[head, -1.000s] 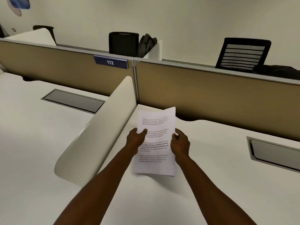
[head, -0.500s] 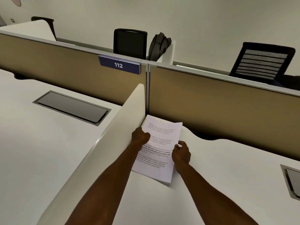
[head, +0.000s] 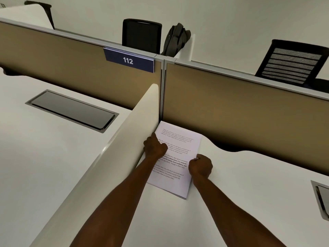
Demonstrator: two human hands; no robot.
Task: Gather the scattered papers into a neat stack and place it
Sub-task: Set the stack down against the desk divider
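A stack of white printed papers [head: 178, 145] lies flat on the white desk [head: 249, 184], tucked into the back left corner where the cream side divider meets the tan partition. My left hand [head: 154, 147] grips the stack's left edge, close against the divider. My right hand [head: 201, 165] pinches the right edge at about mid-height. The sheets look squared up, with thin page edges showing at the near corner.
The cream side divider [head: 114, 157] runs along the left of the papers. The tan partition [head: 240, 107] with a blue "112" sign [head: 128, 60] closes the back. Grey cable hatches [head: 71, 109] [head: 322, 198] sit in both desks. Black chairs [head: 293, 63] and a bag [head: 176, 40] stand behind.
The stack went from held upright above the desk to lying flat, and it moved back and left into the corner by the divider. Both hands stayed on its edges.
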